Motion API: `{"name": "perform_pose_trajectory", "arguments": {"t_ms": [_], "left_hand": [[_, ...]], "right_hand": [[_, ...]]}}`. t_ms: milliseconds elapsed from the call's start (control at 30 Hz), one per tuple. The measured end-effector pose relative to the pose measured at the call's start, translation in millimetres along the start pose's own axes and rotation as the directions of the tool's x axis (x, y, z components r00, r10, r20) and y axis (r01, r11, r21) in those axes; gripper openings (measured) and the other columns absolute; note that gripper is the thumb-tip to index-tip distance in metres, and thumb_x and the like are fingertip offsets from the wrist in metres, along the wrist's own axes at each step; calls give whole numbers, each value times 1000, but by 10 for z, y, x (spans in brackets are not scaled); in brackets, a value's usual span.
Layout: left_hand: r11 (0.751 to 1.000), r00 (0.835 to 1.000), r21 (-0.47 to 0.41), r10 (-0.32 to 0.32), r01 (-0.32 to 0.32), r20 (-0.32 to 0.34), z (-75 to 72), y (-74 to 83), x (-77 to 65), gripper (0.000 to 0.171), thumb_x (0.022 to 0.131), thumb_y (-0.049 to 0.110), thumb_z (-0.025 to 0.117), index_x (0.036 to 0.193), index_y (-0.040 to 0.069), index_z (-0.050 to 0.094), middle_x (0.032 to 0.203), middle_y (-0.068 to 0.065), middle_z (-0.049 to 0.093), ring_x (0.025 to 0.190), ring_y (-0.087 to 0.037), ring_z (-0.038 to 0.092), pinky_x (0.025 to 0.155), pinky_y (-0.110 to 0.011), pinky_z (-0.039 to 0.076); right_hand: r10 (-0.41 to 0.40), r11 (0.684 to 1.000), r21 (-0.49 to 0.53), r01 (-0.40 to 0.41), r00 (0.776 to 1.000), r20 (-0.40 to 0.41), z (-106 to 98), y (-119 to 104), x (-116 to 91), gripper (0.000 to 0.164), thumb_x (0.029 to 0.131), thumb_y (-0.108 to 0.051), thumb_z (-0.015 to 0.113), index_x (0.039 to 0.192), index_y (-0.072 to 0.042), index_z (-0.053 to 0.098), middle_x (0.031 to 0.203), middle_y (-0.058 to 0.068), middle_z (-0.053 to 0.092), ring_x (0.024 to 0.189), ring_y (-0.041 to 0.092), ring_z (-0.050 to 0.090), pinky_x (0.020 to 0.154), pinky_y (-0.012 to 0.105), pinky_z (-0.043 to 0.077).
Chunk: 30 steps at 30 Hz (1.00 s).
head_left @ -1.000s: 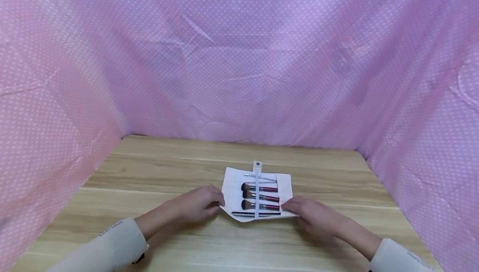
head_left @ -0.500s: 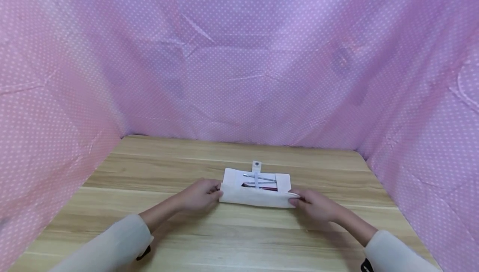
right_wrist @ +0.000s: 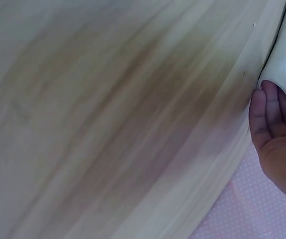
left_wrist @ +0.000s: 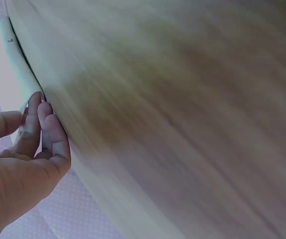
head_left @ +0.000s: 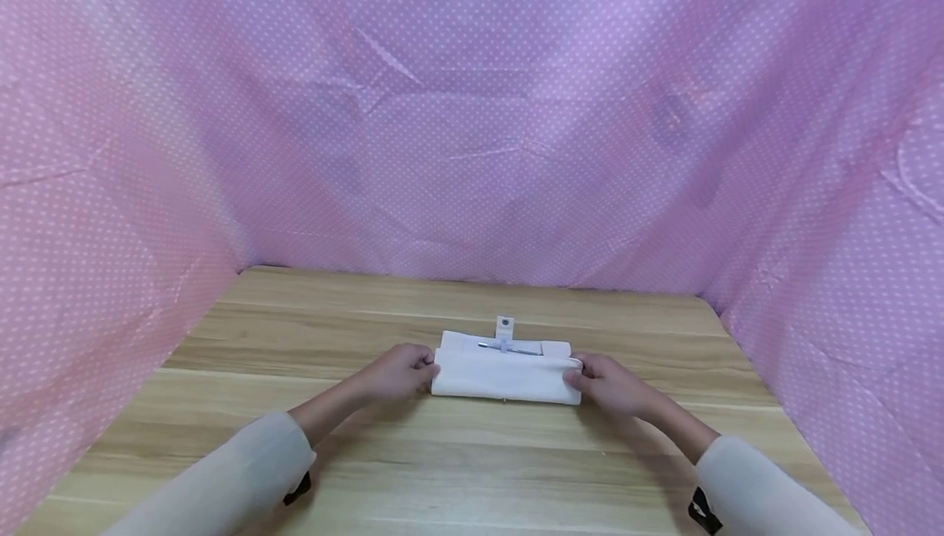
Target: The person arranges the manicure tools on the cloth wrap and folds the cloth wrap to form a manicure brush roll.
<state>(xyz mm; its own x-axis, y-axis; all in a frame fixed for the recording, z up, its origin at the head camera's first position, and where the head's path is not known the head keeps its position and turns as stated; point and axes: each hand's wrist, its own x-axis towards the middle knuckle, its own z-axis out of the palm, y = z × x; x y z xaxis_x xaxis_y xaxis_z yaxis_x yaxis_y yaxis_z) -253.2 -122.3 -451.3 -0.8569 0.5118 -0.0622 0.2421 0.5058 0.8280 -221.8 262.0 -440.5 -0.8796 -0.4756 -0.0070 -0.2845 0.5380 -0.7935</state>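
A white makeup brush roll (head_left: 505, 376) lies on the table, its near part folded over toward the back. Along the uncovered far strip one slim silver tool (head_left: 524, 349) shows under a band; the brushes are hidden inside the fold. A tab with a snap (head_left: 505, 324) sticks out at the back. My left hand (head_left: 404, 370) pinches the left end of the fold between thumb and fingers. At the opposite end my right hand (head_left: 610, 384) grips the fold, thumb on top. In the left wrist view, a small metal stud (left_wrist: 11, 41) sits on the roll's outer face.
The wood-grain table (head_left: 472, 470) extends around the roll on every side. Pink dotted cloth (head_left: 472, 151) hangs behind the table and along both sides.
Both hands have lifted the roll's near edge and folded it away from me. The brushes, in sight a second ago, are now covered, and the hands sit slightly farther back.
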Motion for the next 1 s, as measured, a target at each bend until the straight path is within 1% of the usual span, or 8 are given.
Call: {"name": "perform_pose_trajectory", "arguments": {"t_ms": [100, 233, 333, 467, 600, 667, 867, 1000], "left_hand": [[999, 999, -20, -44, 44, -13, -1, 8, 14, 16, 103, 8, 59, 88, 4, 63, 77, -3, 66, 70, -15, 59, 57, -23, 44], [998, 998, -16, -64, 64, -18, 4, -17, 38, 20, 102, 9, 59, 83, 5, 62, 73, -3, 64, 66, -14, 54, 55, -22, 40], [998, 998, -10, -68, 67, -16, 24, -34, 68, 24, 102, 9, 58, 79, 5, 61, 70, -2, 62, 63, -12, 52, 55, -22, 39], [995, 994, 4, -104, 104, -27, 53, -4, 116, 29, 101, 8, 60, 72, 4, 62, 66, -2, 61, 60, -11, 49, 55, -22, 38], [988, 987, 35, -150, 152, -61, 65, 39, 136, 32, 98, 6, 62, 66, 5, 61, 66, -1, 63, 58, -10, 50, 55, -22, 37], [983, 982, 34, -175, 178, -71, 65, 60, 140, 32, 96, 6, 63, 63, 6, 61, 65, -1, 64, 57, -10, 50, 54, -22, 37], [977, 974, 23, -212, 214, -84, 64, 92, 163, 24, 84, 7, 64, 60, 6, 66, 57, -1, 63, 52, -9, 48, 51, -21, 34], [973, 969, 51, -219, 226, -111, 97, 85, 173, 23, 81, 8, 67, 58, 7, 65, 52, 0, 60, 49, -10, 47, 50, -21, 33]], "right_hand": [[60, 997, 40, -59, 998, -5, 13, -8, 54, 19, 104, -14, 58, 110, 3, 63, 88, 3, 63, 79, 12, 56, 68, 25, 48], [134, 988, 72, -134, 991, 2, 18, -33, 107, 20, 103, -13, 60, 108, 5, 63, 83, 3, 59, 76, 15, 54, 63, 25, 47], [167, 985, 40, -168, 986, 15, 6, -34, 111, 17, 101, -13, 63, 95, 3, 63, 71, 1, 55, 66, 14, 49, 57, 24, 41], [219, 976, 11, -220, 974, 57, -26, -31, 99, 23, 100, -15, 66, 82, -2, 59, 64, 1, 55, 59, 13, 48, 54, 24, 39], [266, 963, 27, -269, 961, 75, -44, -47, 127, 27, 99, -17, 67, 79, -2, 59, 65, 3, 58, 59, 15, 52, 55, 27, 43], [289, 956, 37, -292, 954, 76, -46, -61, 141, 28, 99, -18, 67, 77, -2, 59, 64, 3, 58, 58, 14, 52, 54, 27, 43], [361, 932, 30, -362, 932, 38, -61, -65, 145, 37, 96, -22, 72, 66, -6, 56, 57, 1, 53, 50, 10, 43, 49, 24, 34], [381, 924, -18, -381, 925, -4, -47, -40, 134, 42, 94, -29, 75, 63, -8, 55, 56, 0, 53, 49, 11, 41, 49, 25, 36]]}}
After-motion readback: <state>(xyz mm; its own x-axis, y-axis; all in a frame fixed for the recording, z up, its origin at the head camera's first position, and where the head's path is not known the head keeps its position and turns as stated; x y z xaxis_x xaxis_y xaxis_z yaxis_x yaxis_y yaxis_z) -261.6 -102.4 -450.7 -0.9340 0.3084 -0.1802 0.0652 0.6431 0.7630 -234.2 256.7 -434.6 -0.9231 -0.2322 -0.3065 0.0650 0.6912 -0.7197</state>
